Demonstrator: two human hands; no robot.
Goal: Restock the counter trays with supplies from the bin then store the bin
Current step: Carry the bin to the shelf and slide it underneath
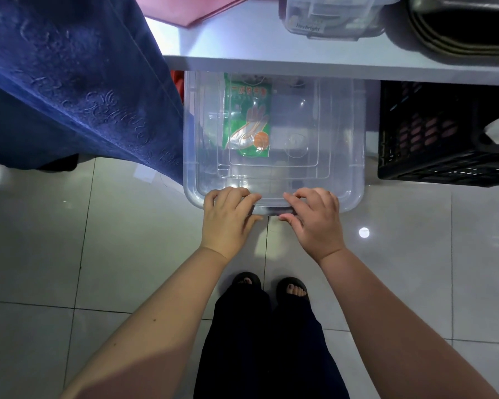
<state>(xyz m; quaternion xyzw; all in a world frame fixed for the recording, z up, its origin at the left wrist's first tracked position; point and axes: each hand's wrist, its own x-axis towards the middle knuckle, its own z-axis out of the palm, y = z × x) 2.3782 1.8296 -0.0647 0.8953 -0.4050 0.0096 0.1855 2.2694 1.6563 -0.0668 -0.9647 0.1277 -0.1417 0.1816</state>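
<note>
A clear plastic bin (343,145) with its lid on sits on the tiled floor, half under the white counter (271,63). A green packet of disposable gloves (248,116) shows through the lid at the left. My left hand (228,217) and my right hand (314,217) both rest on the bin's near rim, fingers curled over the dark front handle (271,210). On the counter above stands a small clear container (332,15).
A blue embossed cloth (78,82) hangs at the left of the bin. A black slotted crate (444,133) stands on the floor at the right. A dark tray (467,24) and a pink sheet (190,8) lie on the counter. My feet (268,286) stand behind the bin.
</note>
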